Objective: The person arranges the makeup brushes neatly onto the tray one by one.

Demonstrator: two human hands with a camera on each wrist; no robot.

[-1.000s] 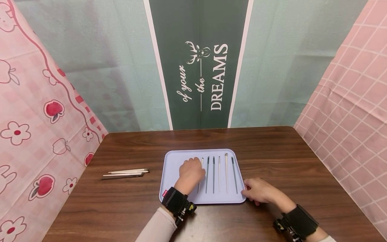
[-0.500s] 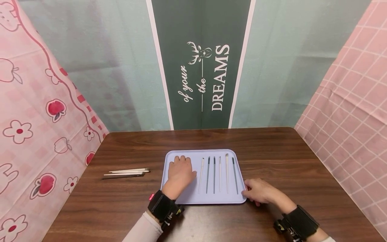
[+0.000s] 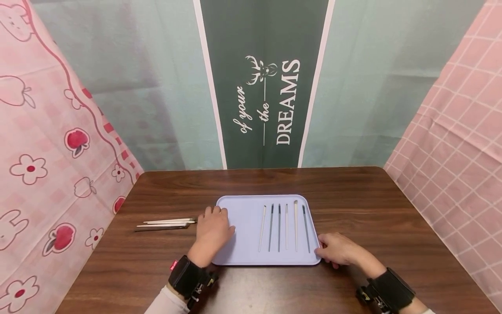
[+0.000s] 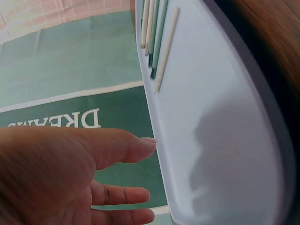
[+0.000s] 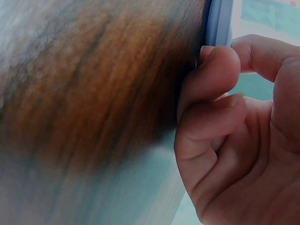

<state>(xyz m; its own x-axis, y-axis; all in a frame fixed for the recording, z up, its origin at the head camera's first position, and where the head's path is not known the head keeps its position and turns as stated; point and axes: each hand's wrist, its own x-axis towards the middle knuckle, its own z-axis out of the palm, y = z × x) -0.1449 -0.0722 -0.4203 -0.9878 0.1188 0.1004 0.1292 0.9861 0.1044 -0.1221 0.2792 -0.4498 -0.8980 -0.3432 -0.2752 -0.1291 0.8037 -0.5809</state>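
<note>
The pale lavender tray point(image 3: 243, 237) lies on the table, with several thin brushes point(image 3: 279, 229) standing side by side in a row over its right half. Some handles are white, others blue-grey. My left hand point(image 3: 213, 229) is above the tray's left edge, and in the left wrist view its thumb and fingers are extended with nothing between them. At the tray's lower right corner, my right hand point(image 3: 338, 249) grips the rim between thumb and curled fingers point(image 5: 213, 75). Left of the tray lies a small bunch of brushes point(image 3: 168, 224), white and dark, bristles pointing right.
The dark wood-grain table point(image 3: 353, 196) reaches back to a green curtain with white lettering point(image 3: 288, 102). A pink patterned cloth point(image 3: 47, 174) hangs at the left, and a pink checked cloth point(image 3: 462, 144) at the right. Each wrist wears a black camera strap point(image 3: 188, 277).
My left hand has moved left from the leftmost brush in the row to the tray's left edge, leaving that brush lying on the tray. My right hand stays on the rim.
</note>
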